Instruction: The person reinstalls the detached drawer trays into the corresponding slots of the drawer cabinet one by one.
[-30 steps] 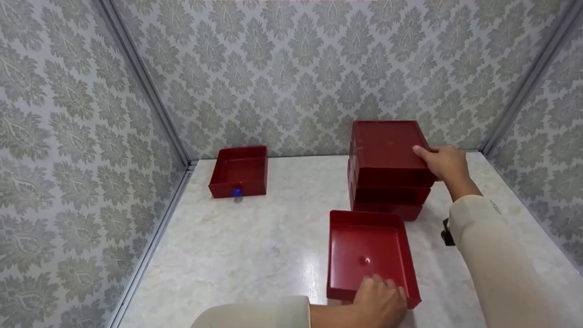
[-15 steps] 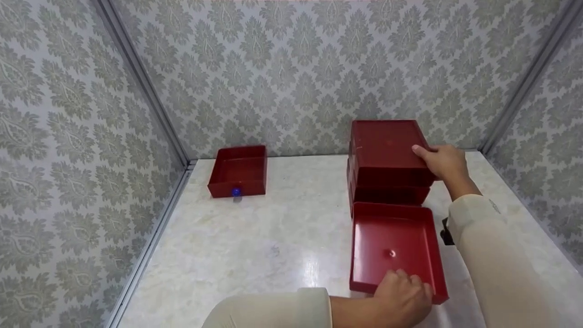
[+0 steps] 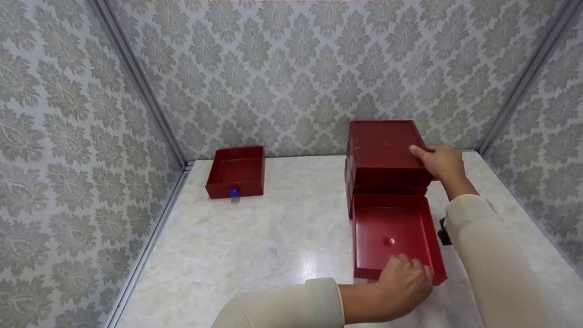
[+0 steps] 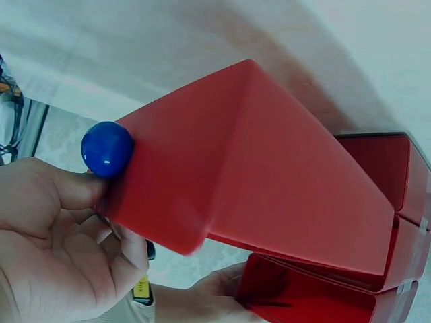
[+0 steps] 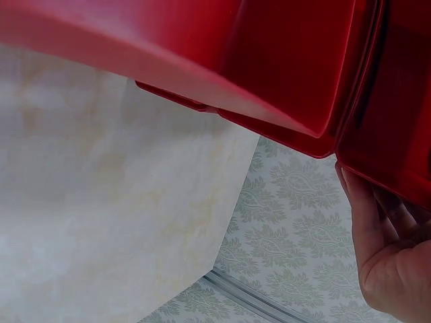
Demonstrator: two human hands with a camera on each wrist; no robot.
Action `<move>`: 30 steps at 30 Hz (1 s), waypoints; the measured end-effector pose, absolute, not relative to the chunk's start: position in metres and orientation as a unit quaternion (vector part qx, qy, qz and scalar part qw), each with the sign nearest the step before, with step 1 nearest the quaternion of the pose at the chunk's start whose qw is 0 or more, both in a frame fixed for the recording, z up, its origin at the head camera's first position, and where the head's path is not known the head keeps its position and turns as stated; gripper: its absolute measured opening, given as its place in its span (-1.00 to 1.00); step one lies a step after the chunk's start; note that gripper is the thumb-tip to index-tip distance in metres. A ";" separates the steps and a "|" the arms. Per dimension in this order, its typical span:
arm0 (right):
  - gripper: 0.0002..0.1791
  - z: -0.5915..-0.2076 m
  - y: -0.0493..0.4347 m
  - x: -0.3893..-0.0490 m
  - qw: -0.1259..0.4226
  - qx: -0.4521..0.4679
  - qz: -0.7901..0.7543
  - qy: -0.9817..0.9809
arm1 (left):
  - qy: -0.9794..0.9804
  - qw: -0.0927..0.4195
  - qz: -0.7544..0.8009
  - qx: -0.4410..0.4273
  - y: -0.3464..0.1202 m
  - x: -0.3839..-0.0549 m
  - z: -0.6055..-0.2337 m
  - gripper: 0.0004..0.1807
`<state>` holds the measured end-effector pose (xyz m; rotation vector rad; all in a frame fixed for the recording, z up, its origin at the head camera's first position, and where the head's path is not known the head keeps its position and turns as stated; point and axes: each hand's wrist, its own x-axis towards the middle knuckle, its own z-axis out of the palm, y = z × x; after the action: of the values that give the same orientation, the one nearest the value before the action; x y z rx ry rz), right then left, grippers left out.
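A red drawer is tilted up at the front of a stacked red cabinet. My left hand grips the drawer's near wall. In the left wrist view, that thumb lies beside the drawer's round blue knob. The drawer's far end meets the mouth of the cabinet's middle compartment; how far it sits inside cannot be told. My right hand holds the right side of the top compartment, thumb on top and fingers underneath. The top compartment's front is uncovered, as is the lowest one in the left wrist view.
Another red drawer with a blue knob stands at the back left of the marbled white table. Patterned walls surround the table at the back and sides. A small black object shows beside the right sleeve.
My left hand has carried the drawer rightward, then forward against the cabinet front, where it now covers the lower part. The right hand has kept its hold on the top compartment.
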<state>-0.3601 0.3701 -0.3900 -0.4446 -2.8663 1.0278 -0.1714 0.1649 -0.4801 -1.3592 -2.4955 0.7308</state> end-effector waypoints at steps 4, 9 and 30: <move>0.10 -0.391 0.370 -0.361 0.035 -0.139 0.332 -0.932 | -0.856 0.111 0.234 -0.448 0.169 -0.173 -0.482 -0.80; 0.13 -0.392 0.371 -0.361 0.041 -0.132 0.320 -0.937 | -0.863 0.116 0.223 -0.438 0.174 -0.172 -0.482 -0.81; 0.15 -0.392 0.371 -0.359 0.037 -0.140 0.348 -0.926 | -0.864 0.140 0.211 -0.435 0.175 -0.188 -0.487 -0.83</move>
<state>-0.3589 0.3707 -0.3917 -0.4299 -2.8427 1.0694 -0.1884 0.1750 -0.4868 -1.2574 -2.4970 0.6090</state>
